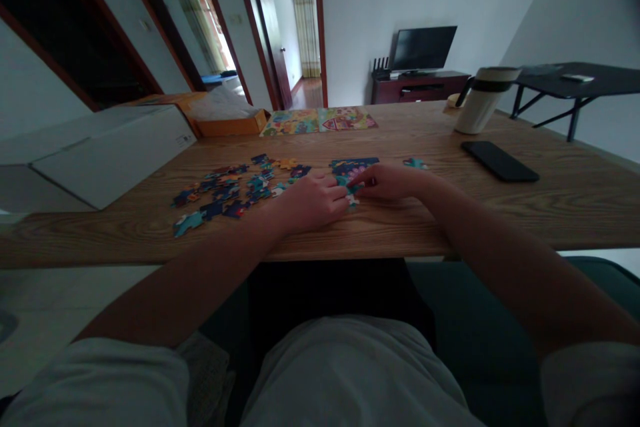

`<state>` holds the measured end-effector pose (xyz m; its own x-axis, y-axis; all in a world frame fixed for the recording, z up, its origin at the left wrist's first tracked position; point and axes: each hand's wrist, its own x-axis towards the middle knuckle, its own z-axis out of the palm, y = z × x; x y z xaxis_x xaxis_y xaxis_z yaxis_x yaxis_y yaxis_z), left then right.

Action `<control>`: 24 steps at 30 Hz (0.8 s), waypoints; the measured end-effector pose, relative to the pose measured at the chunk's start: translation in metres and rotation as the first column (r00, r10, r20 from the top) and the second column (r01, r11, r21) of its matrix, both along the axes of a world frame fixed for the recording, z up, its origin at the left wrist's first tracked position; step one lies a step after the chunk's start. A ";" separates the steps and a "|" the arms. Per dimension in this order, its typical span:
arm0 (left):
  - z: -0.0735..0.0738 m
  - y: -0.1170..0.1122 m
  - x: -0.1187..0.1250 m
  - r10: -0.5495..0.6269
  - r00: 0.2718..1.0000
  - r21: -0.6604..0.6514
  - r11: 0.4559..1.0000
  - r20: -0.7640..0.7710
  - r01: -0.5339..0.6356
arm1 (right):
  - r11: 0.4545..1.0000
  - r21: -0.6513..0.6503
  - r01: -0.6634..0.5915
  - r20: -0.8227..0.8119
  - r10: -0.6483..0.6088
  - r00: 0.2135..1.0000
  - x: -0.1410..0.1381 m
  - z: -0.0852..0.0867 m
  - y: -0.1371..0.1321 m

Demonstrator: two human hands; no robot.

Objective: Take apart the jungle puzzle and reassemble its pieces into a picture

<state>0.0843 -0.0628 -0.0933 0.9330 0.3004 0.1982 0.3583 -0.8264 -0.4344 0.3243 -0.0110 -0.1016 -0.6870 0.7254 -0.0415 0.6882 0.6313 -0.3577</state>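
Two hands: left hand [313, 203] and right hand [390, 181] lie palm-down on the table, fingertips almost meeting.
Right grip: narrow; fingertips [361, 188] rest on the puzzle; cannot tell whether a piece is held.
Left grip: fingers curled, tips [346, 193] against the same cluster; cannot tell whether a piece is held.
Under hands: partly joined dark-blue and teal jigsaw section [353, 167], flat on the wood.
Just right: single teal jigsaw piece [415, 163], apart from the section.
Left of hands: scattered multicoloured jigsaw pieces [225, 190], mostly dark blue.
Far edge: two colourful cartoon picture cards [317, 121], side by side.
Right side: black smartphone [500, 161], face down or dark; cream lidded tumbler [483, 100].
Surface: light-brown wood-grain table [350, 233].
Left end: white cardboard box [115, 153]; orange cardboard box [230, 123].
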 end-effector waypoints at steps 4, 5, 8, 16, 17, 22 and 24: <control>0.003 0.006 -0.006 0.090 0.996 -0.101 0.991 0.001 -0.089 | 0.997 -0.034 -0.069 -0.018 0.068 0.998 -0.003 0.002 -0.005; 0.005 0.008 -0.008 0.128 0.992 -0.138 0.982 -0.008 -0.128 | 0.997 -0.036 -0.073 -0.014 0.073 0.997 -0.003 0.002 -0.005; 0.010 0.012 -0.011 0.208 0.977 -0.262 0.941 -0.047 -0.213 | 0.997 -0.034 -0.063 0.002 0.063 0.998 -0.002 0.005 -0.007; 0.011 0.010 -0.002 0.371 0.927 -0.441 0.823 -0.062 -0.358 | 0.997 -0.072 -0.004 -0.006 0.003 1.000 -0.005 0.007 -0.009; 0.010 0.011 -0.002 0.383 0.922 -0.461 0.809 -0.057 -0.364 | 0.997 -0.076 -0.006 -0.014 0.005 1.000 -0.005 0.007 -0.008; 0.006 0.018 -0.003 0.454 0.891 -0.528 0.754 -0.012 -0.391 | 0.997 -0.077 0.023 -0.041 -0.027 0.999 -0.005 0.005 -0.007; 0.004 0.020 -0.004 0.486 0.874 -0.562 0.723 0.002 -0.401 | 0.996 -0.081 0.038 -0.036 -0.041 0.998 -0.005 0.004 -0.007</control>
